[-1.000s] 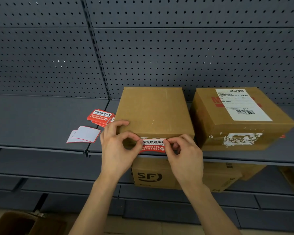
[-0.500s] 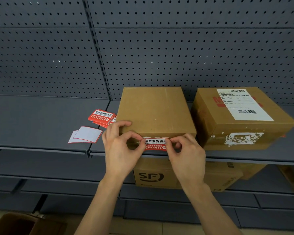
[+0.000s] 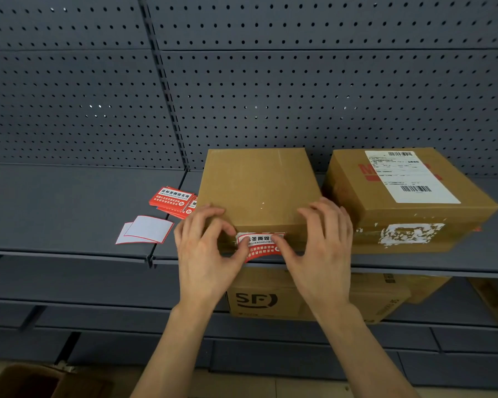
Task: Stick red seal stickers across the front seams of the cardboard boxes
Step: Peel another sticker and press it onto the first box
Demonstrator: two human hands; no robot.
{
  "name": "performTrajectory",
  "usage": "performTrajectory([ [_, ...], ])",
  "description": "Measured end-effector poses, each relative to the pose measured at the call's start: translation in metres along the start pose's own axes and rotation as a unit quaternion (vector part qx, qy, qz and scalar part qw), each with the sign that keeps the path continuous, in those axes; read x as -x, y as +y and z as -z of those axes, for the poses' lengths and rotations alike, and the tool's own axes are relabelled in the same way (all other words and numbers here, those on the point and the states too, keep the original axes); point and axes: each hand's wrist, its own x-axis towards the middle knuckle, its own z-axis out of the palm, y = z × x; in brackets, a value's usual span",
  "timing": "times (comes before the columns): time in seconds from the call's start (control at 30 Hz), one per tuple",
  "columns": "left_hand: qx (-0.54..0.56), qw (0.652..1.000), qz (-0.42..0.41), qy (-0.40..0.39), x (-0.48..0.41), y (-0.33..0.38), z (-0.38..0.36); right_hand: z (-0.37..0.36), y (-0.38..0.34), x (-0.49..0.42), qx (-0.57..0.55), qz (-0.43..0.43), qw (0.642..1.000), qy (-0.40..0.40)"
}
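The back panel point(image 3: 270, 96) is dark slate grey, dotted with an even grid of small holes; the shelf point(image 3: 55, 208) is plain grey. The middle box point(image 3: 256, 185) is plain tan cardboard. Its seal sticker point(image 3: 260, 245) is red, with a white band of black characters and white lettering below. The sticker stack point(image 3: 171, 198) is the same red and white. The backing sheets point(image 3: 147, 229) are white, edged red. The right box point(image 3: 380, 208) is tan with red print, a white label point(image 3: 408, 176) with black barcodes, and a ragged white patch. The lower box point(image 3: 259, 300) bears a black logo.
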Motion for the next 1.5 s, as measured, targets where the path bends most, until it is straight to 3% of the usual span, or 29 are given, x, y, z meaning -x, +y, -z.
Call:
performTrajectory([
  [0.23, 0.03, 0.999, 0.018, -0.014, -0.002, -0.006, 0.007, -0.002, 0.015, -0.001, -0.085, 0.015, 0.995, -0.054],
  [0.5, 0.044, 0.998, 0.032, -0.007, -0.004, -0.009, 0.006, 0.001, 0.015, -0.006, -0.087, 0.013, 0.994, -0.068],
  [0.7, -0.035, 0.998, 0.045, 0.023, 0.0, 0.021, -0.016, -0.006, 0.0, -0.007, -0.046, -0.008, 0.998, -0.039],
  [0.87, -0.027, 0.999, 0.029, 0.02, 0.0, 0.012, -0.017, -0.004, 0.006, -0.008, -0.05, 0.007, 0.998, -0.048],
  [1.13, 0.043, 0.995, 0.086, -0.013, -0.003, -0.016, 0.006, -0.003, 0.028, -0.001, -0.037, 0.027, 0.996, -0.073],
  [1.5, -0.039, 0.997, 0.062, -0.011, 0.012, 0.004, -0.021, -0.019, 0.013, 0.012, 0.047, 0.026, 0.996, -0.066],
])
